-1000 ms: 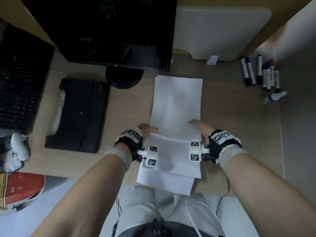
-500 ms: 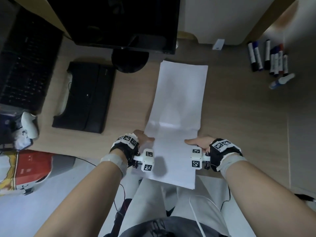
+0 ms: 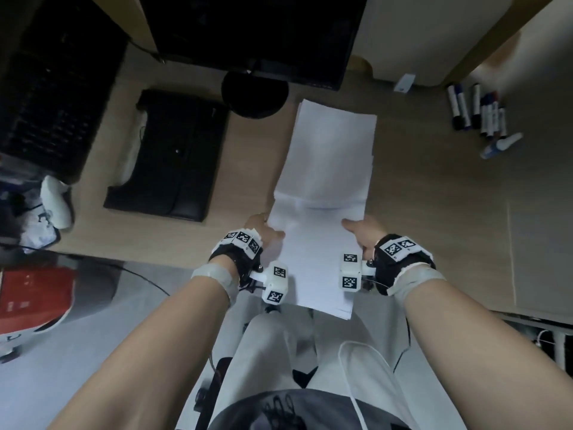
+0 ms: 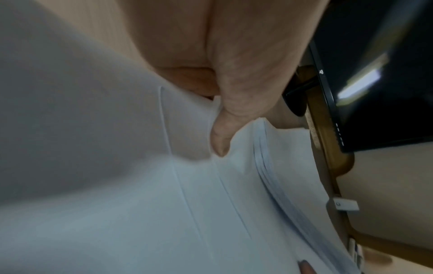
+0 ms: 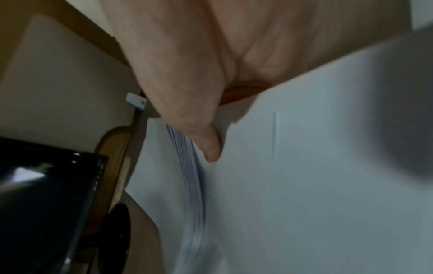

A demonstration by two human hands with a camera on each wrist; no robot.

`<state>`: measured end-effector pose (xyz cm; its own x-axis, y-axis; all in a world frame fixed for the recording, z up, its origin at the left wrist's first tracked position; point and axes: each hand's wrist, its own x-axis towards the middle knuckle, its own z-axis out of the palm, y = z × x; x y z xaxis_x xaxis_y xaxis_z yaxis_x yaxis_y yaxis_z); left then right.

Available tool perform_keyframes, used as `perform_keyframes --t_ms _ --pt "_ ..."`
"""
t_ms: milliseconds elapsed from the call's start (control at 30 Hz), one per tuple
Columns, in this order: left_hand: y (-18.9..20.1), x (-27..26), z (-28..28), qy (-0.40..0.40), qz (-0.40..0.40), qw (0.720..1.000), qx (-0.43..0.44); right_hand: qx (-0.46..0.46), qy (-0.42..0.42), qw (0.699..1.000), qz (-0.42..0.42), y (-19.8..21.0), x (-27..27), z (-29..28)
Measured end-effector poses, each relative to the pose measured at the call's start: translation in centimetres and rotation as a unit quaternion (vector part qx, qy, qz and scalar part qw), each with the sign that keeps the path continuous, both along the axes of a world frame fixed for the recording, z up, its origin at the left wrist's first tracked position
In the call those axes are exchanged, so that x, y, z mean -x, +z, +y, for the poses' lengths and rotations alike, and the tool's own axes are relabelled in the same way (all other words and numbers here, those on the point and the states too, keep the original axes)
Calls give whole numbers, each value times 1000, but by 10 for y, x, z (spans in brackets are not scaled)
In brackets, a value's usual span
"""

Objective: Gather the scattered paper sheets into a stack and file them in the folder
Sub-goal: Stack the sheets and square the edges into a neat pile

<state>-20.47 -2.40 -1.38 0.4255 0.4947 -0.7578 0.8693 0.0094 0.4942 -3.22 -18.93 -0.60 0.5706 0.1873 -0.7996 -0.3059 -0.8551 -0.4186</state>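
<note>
— In the head view, where is the stack of paper sheets [image 3: 322, 193] held?
— Over the near edge of the tabletop [image 3: 434, 212], between the two hands: the left hand [image 3: 263, 231] is closed on the left long edge, the right hand [image 3: 361, 232] on the right one. The long axis of the stack is pointed away from the body, toward the monitor [image 3: 248, 29].
— And the folder?
— The black folder [image 3: 173, 156] is seen lying flat, well to the left of the stack, so it is judged nearer the left hand; a sideways carry to the left is probably called for.
— In the left wrist view?
— The left thumb [image 4: 220, 140] is pressed on top of the sheets; the fingers beneath are mostly hidden. Staggered sheet edges are visible, so the stack is judged not squared.
— In the right wrist view?
— The right thumb [image 5: 211, 146] is laid on top, beside fanned sheet edges; a pinch is shown.
</note>
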Motion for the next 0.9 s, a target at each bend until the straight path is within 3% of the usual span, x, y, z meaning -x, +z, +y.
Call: perform_keyframes --t_ms 200,400,500,567,700,900 --pt "12 -52 -55 -176 59 983 10 42 -62 996 -39 30 -21 -65" --pt "31 -118 -126 -222 19 974 51 34 -190 974 -118 66 -52 -146" --pt "35 -154 -143 -165 -45 982 78 -3 -267 951 -157 85 -72 -164" --pt "42 -171 -143 -127 -60 985 99 -35 -274 946 -171 93 -85 -162" --pt "52 -189 -119 -10 -93 992 81 -75 -211 965 -135 90 -116 -128" --pt "51 -174 -48 95 -54 994 -13 -80 -83 992 -43 77 -143 -35"
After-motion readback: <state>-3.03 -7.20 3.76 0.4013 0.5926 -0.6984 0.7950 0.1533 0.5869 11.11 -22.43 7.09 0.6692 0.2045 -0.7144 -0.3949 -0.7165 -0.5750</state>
